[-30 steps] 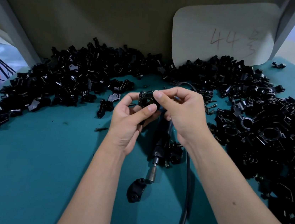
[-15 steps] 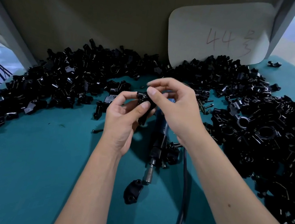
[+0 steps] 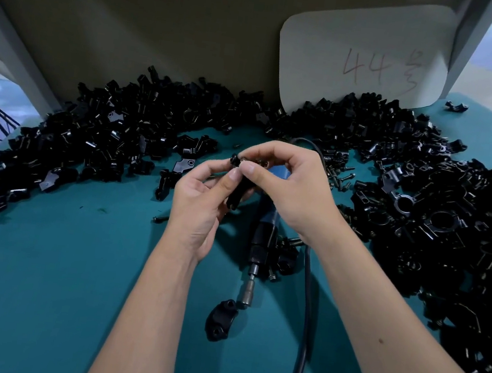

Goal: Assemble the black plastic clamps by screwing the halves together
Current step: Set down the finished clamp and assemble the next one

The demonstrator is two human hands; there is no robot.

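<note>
Together, both hands pinch the clamp.

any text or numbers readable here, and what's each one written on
"44": handwritten on the pale rounded card leaning against the back board behind the heaps of black clamp parts.
A handwritten character right after the "44" on the same card: too scrawled to read for sure.
No readable markings on the clamp parts, the electric screwdriver or the teal table cover.
</note>
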